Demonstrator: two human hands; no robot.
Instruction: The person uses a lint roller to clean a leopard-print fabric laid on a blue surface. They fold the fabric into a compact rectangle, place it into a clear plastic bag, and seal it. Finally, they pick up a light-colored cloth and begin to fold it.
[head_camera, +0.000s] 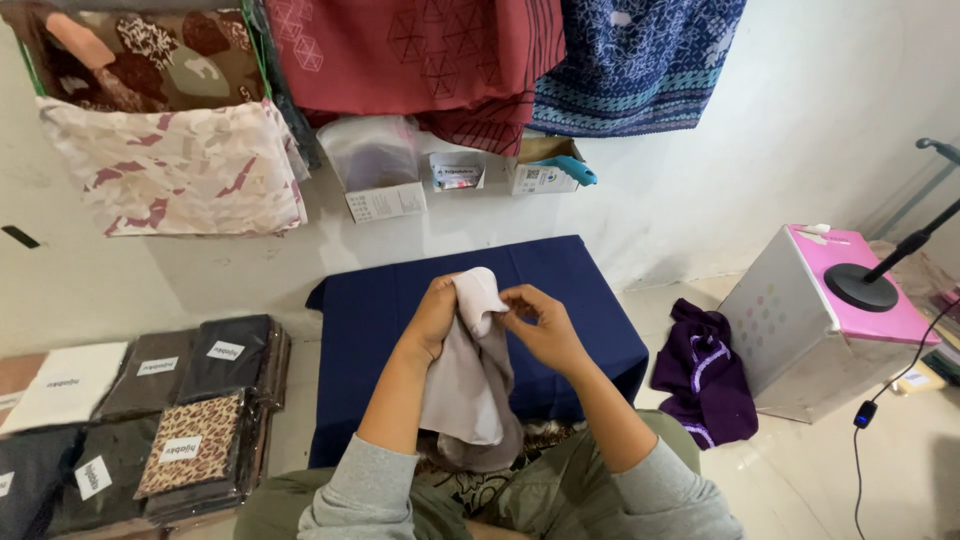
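Holding a pale beige-grey cloth (470, 385) up over the navy-covered low table (560, 290), the person had both hands at its top end. The left hand (432, 318) was wrapped around the upper left edge, fingers closed on the fabric, while the right hand (540, 325) pinched the folded corner between thumb and fingertips. The rest of the cloth hung down toward the lap, its lower end resting on a patterned fabric (540, 435) there, so it was lifted rather than laid flat.

To do this well, it seemed best to keep the two grips level and draw the top edge taut, so the hanging part fell straight without twisting. A light pinch at the corner would probably serve better than a fist, since the material looked thin and slippery. Spreading it on the table's bare surface would likely make any crease easier to line up.

Stacks of packaged fabrics (190, 400) lay to the left, well apart. A purple garment (705, 375) sat on the floor to the right, beside a white box with a pink top (800, 330).
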